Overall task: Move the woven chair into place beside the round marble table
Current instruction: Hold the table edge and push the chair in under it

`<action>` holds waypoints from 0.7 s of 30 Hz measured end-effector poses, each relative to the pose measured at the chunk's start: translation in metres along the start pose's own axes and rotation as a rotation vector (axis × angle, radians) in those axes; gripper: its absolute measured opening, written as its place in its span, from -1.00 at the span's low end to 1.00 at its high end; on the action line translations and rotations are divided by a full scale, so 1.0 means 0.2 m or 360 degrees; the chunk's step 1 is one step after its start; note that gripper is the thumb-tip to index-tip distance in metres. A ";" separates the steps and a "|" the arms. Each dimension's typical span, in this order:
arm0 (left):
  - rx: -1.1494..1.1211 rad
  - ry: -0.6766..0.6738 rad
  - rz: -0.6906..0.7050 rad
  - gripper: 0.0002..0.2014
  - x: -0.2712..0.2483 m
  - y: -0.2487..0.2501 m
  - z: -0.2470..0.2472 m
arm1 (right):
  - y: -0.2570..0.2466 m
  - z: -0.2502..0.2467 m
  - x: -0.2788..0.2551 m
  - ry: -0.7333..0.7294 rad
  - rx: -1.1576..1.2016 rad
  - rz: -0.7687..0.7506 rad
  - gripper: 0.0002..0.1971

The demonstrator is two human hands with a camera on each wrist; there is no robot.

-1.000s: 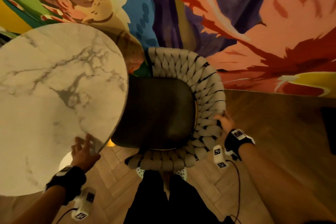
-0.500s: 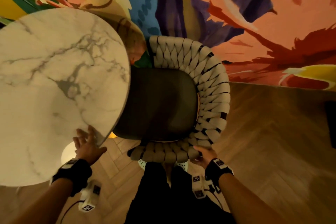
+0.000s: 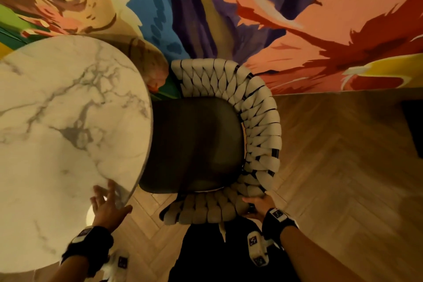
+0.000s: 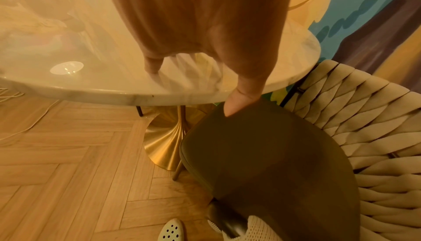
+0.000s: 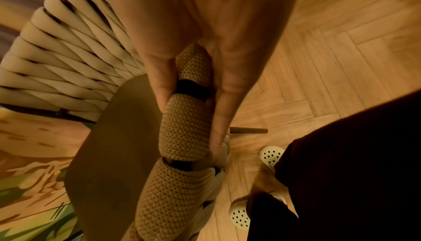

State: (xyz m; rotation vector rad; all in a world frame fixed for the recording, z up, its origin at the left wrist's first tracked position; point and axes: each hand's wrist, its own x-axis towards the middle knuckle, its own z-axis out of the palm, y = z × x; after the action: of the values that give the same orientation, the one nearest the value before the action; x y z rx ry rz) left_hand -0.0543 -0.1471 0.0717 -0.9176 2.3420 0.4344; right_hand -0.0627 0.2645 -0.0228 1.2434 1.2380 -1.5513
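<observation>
**Inspector:** Largest items first. The mural wall backs the scene, above a herringbone floor. The round marble table stands on a gold pedestal base. Location of the woven chair?

**Assistant:** Directly beside the table, between it and the wall. The front of its dark seat cushion runs under the table's edge. The open front faces the table; the curved woven back faces away from it. The chair's long axis, front to back, runs straight out from the table.

**Inspector:** Handling assessment?

**Assistant:** By judgement, moderately heavy, with a stiff dark frame under soft padded cord. The cord would compress under grip; the slim legs should slide on wood but may catch at plank joints. The wrapped top rail looks the soundest hold, taken where the frame shows between the wraps.

**Inspector:** Hands?

**Assistant:** The right hand grasps the rail at the near end of the back, thumb on one side and fingers on the other. The left hand holds nothing: its fingers lie spread on the tabletop near the edge, thumb hanging off it.

**Inspector:** Smaller items?

**Assistant:** Perforated pale clogs stand just behind the chair.
</observation>
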 end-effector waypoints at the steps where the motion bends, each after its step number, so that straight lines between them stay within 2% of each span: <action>1: -0.0002 0.0008 -0.0005 0.05 -0.01 0.00 0.00 | -0.01 0.00 0.00 -0.0006 0.0008 -0.0011 -0.51; 10: 0.0048 0.0032 0.0017 0.07 0.03 -0.03 0.03 | -0.10 0.03 -0.02 -0.0121 -0.0050 -0.0096 -0.60; 12: 0.0053 0.0034 0.0016 0.07 0.04 -0.04 0.04 | -0.12 -0.01 -0.03 -0.0178 -0.0196 -0.0016 -0.60; 15: 0.0011 0.0020 0.0014 0.07 0.04 -0.05 0.04 | -0.22 -0.11 -0.05 -0.0277 -0.0709 0.0143 -0.49; 17: -0.0006 0.0037 0.0004 0.07 0.04 -0.05 0.03 | -0.33 -0.18 -0.05 -0.0149 -0.0906 0.0084 -0.45; 19: 0.0048 0.0027 0.0029 0.09 0.05 -0.05 0.04 | -0.47 -0.24 -0.01 0.0064 -0.0770 -0.0086 -0.44; 21: 0.0062 -0.0002 0.0028 0.11 0.06 -0.06 0.05 | -0.61 -0.24 0.02 0.0205 -0.0642 -0.0237 -0.28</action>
State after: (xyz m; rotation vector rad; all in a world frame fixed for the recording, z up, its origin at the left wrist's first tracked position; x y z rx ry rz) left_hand -0.0498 -0.1563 0.0550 -0.8790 2.3506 0.3945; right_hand -0.1698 0.3383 -0.0024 1.0164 1.6630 -1.2511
